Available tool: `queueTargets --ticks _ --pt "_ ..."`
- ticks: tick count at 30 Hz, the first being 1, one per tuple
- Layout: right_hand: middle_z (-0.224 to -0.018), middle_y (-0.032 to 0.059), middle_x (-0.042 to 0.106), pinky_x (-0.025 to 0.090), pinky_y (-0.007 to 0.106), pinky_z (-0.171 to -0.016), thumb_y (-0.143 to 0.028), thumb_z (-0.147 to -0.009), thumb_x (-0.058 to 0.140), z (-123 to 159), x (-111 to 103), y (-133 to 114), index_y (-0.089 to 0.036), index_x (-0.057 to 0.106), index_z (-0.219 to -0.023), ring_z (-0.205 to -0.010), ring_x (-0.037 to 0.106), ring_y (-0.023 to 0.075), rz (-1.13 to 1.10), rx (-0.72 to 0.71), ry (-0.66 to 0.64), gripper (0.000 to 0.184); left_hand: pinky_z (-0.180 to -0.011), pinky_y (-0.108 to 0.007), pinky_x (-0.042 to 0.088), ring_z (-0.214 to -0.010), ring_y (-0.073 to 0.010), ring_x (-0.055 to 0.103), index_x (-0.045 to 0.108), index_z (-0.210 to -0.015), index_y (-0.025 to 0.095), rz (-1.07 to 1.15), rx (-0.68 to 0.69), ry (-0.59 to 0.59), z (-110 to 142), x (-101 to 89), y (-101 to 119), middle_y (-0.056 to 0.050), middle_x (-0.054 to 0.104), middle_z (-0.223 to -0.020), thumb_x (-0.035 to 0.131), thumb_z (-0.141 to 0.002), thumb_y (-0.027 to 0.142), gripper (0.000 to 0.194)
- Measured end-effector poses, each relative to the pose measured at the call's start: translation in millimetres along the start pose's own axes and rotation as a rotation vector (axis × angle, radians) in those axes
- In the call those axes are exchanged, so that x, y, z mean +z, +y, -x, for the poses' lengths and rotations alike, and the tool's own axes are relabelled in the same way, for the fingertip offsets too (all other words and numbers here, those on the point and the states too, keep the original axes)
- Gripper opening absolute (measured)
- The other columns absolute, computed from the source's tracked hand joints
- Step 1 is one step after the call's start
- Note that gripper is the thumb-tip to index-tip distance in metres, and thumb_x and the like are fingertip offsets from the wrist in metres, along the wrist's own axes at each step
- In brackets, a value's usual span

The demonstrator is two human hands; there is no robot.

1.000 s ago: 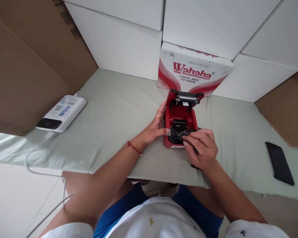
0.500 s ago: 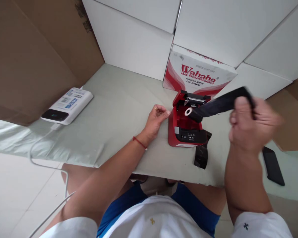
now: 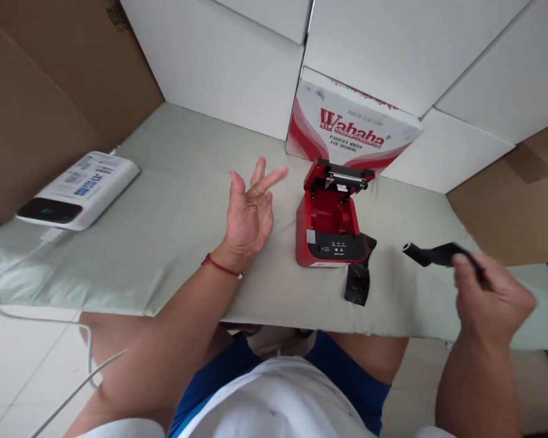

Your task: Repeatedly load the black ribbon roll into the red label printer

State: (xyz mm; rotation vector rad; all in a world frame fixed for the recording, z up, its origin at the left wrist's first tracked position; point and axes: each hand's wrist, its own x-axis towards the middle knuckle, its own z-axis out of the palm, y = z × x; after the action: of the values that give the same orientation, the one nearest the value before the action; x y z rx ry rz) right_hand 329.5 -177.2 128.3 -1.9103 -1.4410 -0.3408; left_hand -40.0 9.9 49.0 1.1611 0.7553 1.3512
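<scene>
A small red printer (image 3: pixel 304 234) stands on the cloth with its lid (image 3: pixel 340 174) raised and its inner bay showing. Left of it hovers my left hand (image 3: pixel 251 213), palm turned up and fingers spread, holding nothing. Well to the right, my right hand (image 3: pixel 495 298) is closed around the end of a black strip. That strip leads to a small black roll (image 3: pixel 415 253) with a pale core, dangling above the cloth. Another piece of black strip (image 3: pixel 358 285) lies against the printer's front right corner.
A white device with a dark screen (image 3: pixel 89 185) sits at the left, its cable (image 3: pixel 9 277) running off the edge. Behind the printer leans a Wahaha carton (image 3: pixel 310 109) against white boxes (image 3: pixel 219 67). Brown cardboard (image 3: pixel 525 182) stands on both sides.
My right hand has drawn the black roll out of the printer bay and over to the right. My left hand has left the printer's side and opened, palm up.
</scene>
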Motion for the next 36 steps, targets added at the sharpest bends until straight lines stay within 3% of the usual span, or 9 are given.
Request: queueTargets --ticks 3,6,10,13,16,21,27,32,36 --pt "-0.107 0.0088 0.087 0.062 0.039 -0.066 -0.057 -0.098 0.076 14.8 -7.9 4.1 -0.03 0.09 -0.109 -0.079 0.08 0.0265 -0.135 -0.095 -0.493 0.033 -0.147 -0.059 0.018 -0.181 -0.0318 -0.008 0.071 -0.148 0.037 -0.036 -0.003 -0.038 -1.2 -5.4 -1.9 0.011 0.031 -0.187 0.003 -0.099 0.091 0.1" --pt "-0.12 0.0081 0.088 0.061 0.034 -0.059 -0.064 -0.101 0.07 11.1 -5.0 -0.7 -0.032 0.088 -0.123 -0.081 0.081 0.0249 -0.23 -0.082 -0.874 0.044 -0.139 -0.063 0.035 -0.182 -0.0319 0.006 0.04 -0.172 0.052 0.005 -0.068 -0.103 0.2 -6.9 -3.3 0.009 0.027 -0.189 0.0 -0.092 0.098 0.101" --pt "-0.113 0.0086 0.088 0.065 0.038 -0.083 -0.062 -0.108 0.06 -6.6 26.9 -8.3 -0.027 0.088 -0.111 -0.096 0.082 0.0263 -0.218 -0.027 -0.599 0.045 -0.125 -0.066 0.051 -0.178 -0.0355 0.026 0.012 -0.176 0.061 0.098 -0.126 -0.102 0.0 -6.9 -3.8 0.004 0.025 -0.19 0.005 -0.088 0.104 0.098" --pt "-0.129 0.0114 0.084 0.064 0.041 -0.081 -0.053 -0.105 0.063 -19.1 63.2 -13.9 -0.023 0.084 -0.126 -0.077 0.075 0.0212 -0.078 -0.144 -0.533 0.042 -0.125 -0.07 0.051 -0.179 -0.0374 0.021 0.044 -0.168 0.052 0.092 -0.122 0.017 -4.3 -7.2 -6.4 0.004 0.031 -0.188 0.006 -0.095 0.096 0.093" --pt "-0.144 0.0132 0.079 0.063 0.044 -0.092 -0.039 -0.103 0.063 -26.2 95.2 -20.0 -0.021 0.08 -0.137 -0.094 0.079 0.0252 0.067 -0.239 -0.644 0.042 -0.139 -0.068 0.035 -0.181 -0.0362 0.011 0.074 -0.143 0.039 -0.061 0.021 0.115 -8.5 -6.4 -14.0 0.003 0.043 -0.183 0.012 -0.101 0.09 0.091" --pt "-0.133 0.0155 0.083 0.061 0.043 -0.088 -0.028 -0.097 0.066 -30.7 120.2 -27.4 -0.024 0.081 -0.135 -0.109 0.081 0.0337 0.18 -0.227 -0.769 0.042 -0.143 -0.07 -0.007 -0.18 -0.0382 -0.013 0.068 -0.153 0.035 -0.511 0.222 0.144 -3.3 0.4 -25.8 0.0 0.034 -0.188 0.057 -0.098 0.084 0.074" --pt "-0.115 0.0043 0.088 0.066 0.036 -0.088 -0.034 -0.096 0.071 -58.1 60.2 -41.0 -0.03 0.087 -0.119 -0.095 0.083 0.0262 0.037 -0.319 -1.097 0.029 -0.133 -0.075 -0.026 -0.179 -0.0475 -0.006 0.062 -0.159 0.036 -0.911 0.238 0.173 9.4 3.6 -27.3 -0.007 0.024 -0.191 0.085 -0.087 0.046 0.075" --pt "-0.123 0.0038 0.086 0.069 0.036 -0.079 -0.054 -0.105 0.069 -95.2 -10.4 -75.9 -0.037 0.085 -0.13 -0.096 0.083 0.026 -0.307 -0.498 -1.294 0.034 -0.127 -0.072 0.034 -0.144 -0.0483 0.058 0.078 -0.115 0.023 -1.116 0.07 0.167 7.4 2.8 -24.3 -0.021 0.076 -0.133 0.074 -0.091 0.028 0.024" --pt "-0.124 0.0026 0.086 0.067 0.036 -0.076 -0.056 -0.105 0.067 -103.9 7.2 -110.7 -0.036 0.082 -0.136 -0.093 0.081 0.0249 -0.278 -0.539 -1.118 0.04 -0.088 -0.05 0.051 -0.095 -0.0393 0.073 0.07 -0.078 0.024 -1.245 -0.207 0.076 7.2 8.8 -15.1 -0.015 0.073 -0.08 0.06 -0.098 0.028 0.023"
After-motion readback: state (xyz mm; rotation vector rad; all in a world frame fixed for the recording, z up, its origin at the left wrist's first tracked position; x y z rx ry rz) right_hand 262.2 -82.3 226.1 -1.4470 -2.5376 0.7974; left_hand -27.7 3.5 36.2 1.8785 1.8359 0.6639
